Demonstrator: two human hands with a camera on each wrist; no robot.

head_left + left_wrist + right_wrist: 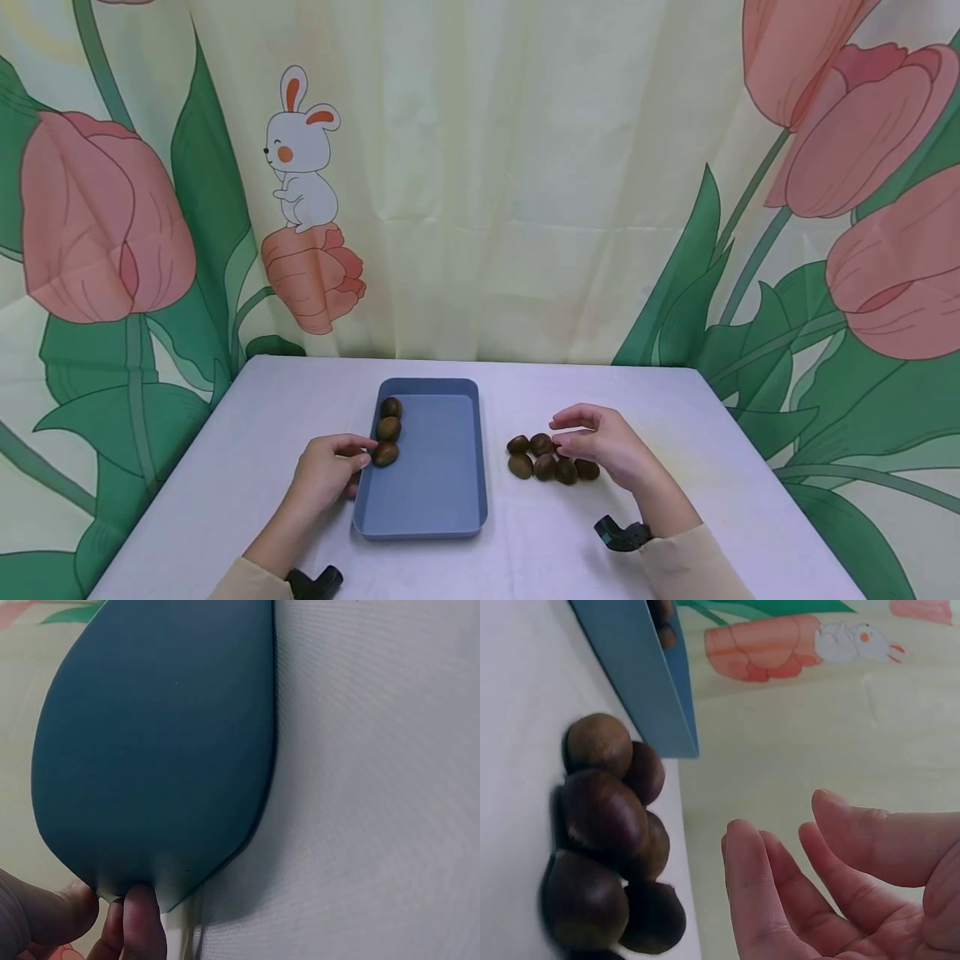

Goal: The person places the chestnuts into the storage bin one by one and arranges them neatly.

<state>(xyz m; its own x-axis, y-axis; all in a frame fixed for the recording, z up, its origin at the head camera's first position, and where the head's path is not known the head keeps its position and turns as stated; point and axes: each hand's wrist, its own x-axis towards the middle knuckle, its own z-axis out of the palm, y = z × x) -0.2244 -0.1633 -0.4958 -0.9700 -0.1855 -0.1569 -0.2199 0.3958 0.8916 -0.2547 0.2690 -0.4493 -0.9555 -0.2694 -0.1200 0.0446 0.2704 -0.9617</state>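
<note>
A blue-grey rectangular tray (442, 492) lies on the table, with three brown chestnuts (388, 429) in a line along its left inner side. My left hand (326, 471) grips the tray's left edge; in the left wrist view the thumb is at the rim and the fingertips (142, 915) touch the outer wall. To the right of the tray sits a cluster of several chestnuts (545, 467). Over its right end hovers my right hand (607, 442), thumb and fingers apart. The right wrist view shows nothing between those fingers (754, 885), with the piled chestnuts (604, 810) beside them.
A white cloth covers the table (532, 558). Behind it hangs a curtain (510, 183) printed with tulips and a rabbit. Each wrist wears a black camera mount, the right one (622, 535) close above the table.
</note>
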